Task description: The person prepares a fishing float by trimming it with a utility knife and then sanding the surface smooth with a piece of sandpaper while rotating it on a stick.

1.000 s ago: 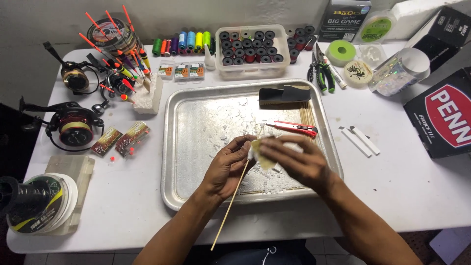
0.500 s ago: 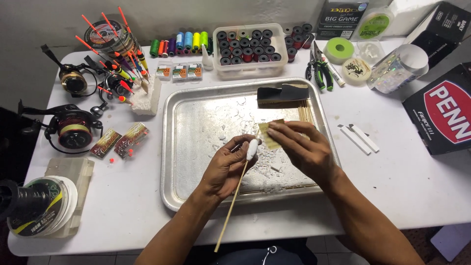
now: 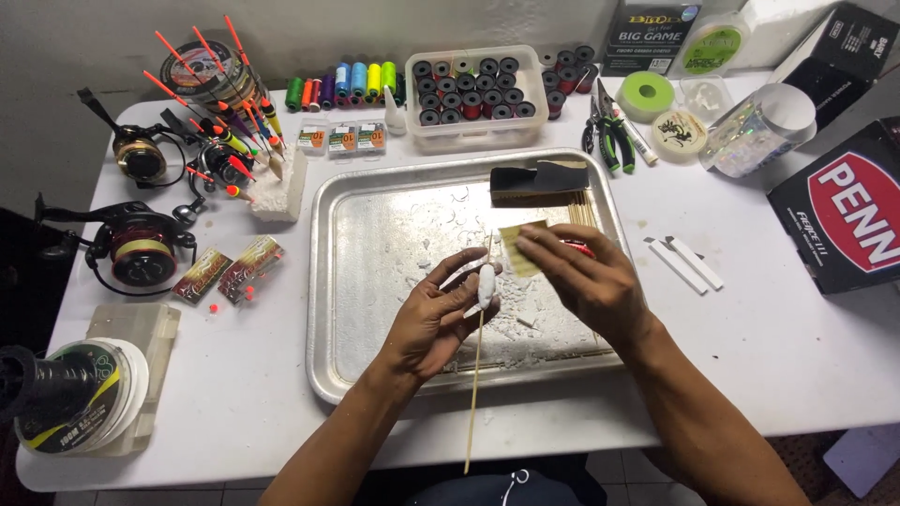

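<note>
Pinching a white foam float body (image 3: 486, 284) on a thin wooden stick (image 3: 475, 375), the left hand (image 3: 433, 319) kept it over the metal tray (image 3: 375, 201), fingers closed around the body so the stick stayed roughly upright and pointed back toward the person. Right hand (image 3: 586, 276) pinched a small yellowish square of sandpaper (image 3: 521, 248) between thumb and fingertips, just beside the float's upper end, apart from it by a sliver, can't tell if touching. White shavings (image 3: 511, 328) lay scattered on the tray under both hands, probably why the work was held there: tray caught the debris. Farther up the tray sat a black block (image 3: 539, 180) and a bundle of spare sticks (image 3: 583, 208). Beyond the rim: a clear box of thread spools (image 3: 473, 98), finished floats stuck in a foam block (image 3: 277, 192), fishing reels (image 3: 136, 248) at left, pliers (image 3: 609, 136) at right.
</note>
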